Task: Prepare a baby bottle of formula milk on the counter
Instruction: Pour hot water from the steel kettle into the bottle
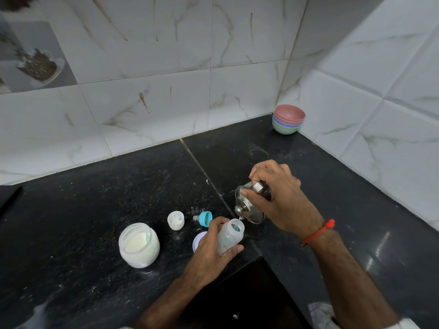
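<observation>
While the left hand (215, 245) has its grip wrapped around the light, slick plastic bottle (230, 237) on the surface, the right hand (276, 198) clasps the tilted steel kettle (249, 205) just above; best held mid-body, since its mouth is narrow.

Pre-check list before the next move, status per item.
1. Bottle gripped by left hand: ok, fingers wrap its body, mouth open and tilted toward the kettle.
2. Kettle held by right hand: ok, tipped, spout at the bottle mouth.
3. Stream landing inside the bottle: ok, a thin stream reaches the mouth.
4. Water level in the bottle: cannot tell, wall is translucent and partly covered.
5. Powder jar open and at hand: ok, lidless, left of the bottle.
6. Teat with blue ring ready: ok, lying on the counter behind the bottle.
</observation>
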Demonstrator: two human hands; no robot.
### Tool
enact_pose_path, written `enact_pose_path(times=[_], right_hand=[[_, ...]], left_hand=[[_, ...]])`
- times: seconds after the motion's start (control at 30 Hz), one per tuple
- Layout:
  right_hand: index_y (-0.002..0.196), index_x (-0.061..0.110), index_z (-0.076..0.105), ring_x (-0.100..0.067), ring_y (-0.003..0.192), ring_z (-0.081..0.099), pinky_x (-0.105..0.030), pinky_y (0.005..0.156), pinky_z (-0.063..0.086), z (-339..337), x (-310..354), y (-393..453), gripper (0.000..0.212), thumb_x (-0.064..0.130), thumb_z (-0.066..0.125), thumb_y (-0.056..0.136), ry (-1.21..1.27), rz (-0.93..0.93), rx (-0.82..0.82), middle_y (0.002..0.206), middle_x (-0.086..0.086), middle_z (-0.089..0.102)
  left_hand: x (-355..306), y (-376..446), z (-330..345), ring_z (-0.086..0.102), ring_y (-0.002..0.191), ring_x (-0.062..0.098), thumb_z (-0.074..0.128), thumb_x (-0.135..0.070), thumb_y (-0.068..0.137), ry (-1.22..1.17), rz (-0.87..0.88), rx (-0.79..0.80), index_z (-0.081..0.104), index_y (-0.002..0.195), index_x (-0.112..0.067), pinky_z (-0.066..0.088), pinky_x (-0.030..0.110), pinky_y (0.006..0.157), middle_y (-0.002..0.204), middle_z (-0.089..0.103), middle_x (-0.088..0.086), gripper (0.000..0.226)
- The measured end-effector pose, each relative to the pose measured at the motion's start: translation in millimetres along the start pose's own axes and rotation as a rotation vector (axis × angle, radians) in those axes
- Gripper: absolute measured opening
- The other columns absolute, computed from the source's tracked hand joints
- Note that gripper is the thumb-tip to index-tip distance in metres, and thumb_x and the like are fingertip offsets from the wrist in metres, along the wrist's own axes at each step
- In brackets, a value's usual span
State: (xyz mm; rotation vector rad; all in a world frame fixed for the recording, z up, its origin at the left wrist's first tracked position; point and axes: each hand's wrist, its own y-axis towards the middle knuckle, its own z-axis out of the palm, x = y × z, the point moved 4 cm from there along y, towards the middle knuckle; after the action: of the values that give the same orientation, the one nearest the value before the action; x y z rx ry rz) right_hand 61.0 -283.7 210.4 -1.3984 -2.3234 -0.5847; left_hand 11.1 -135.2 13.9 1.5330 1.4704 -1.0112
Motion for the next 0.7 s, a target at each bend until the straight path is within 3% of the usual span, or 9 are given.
enact_pose_path(times=[0.47,0.7], right_hand=[[0.088,0.032,0.049,-0.014,0.114,0.042,-0.04,0.098,0.028,-0.6,0.8,-2.5,0.02,0.038,0.067,0.094,-0.002,-0.023,-0.016,0.119,0.011,0.052],[0.087,0.033,0.049,-0.014,0.116,0.041,-0.038,0.097,0.024,-0.7,0.9,-2.8,0.02,0.037,0.067,0.095,-0.023,-0.024,-0.009,0.12,0.011,0.051]], left_hand=[[-0.2,-3.8,1.7,0.052,0.116,-0.01,0.082,-0.033,0.087,-0.019,0.003,0.001,0.038,0.132,-0.034,0.048,0.004,0.085,0.129,0.058,-0.017,0.063],[1.1,-2.8,2.6,0.048,0.119,-0.014,0.082,-0.034,0.088,-0.009,0.0,0.017,0.037,0.135,-0.032,0.046,0.002,0.086,0.13,0.055,-0.02,0.064]])
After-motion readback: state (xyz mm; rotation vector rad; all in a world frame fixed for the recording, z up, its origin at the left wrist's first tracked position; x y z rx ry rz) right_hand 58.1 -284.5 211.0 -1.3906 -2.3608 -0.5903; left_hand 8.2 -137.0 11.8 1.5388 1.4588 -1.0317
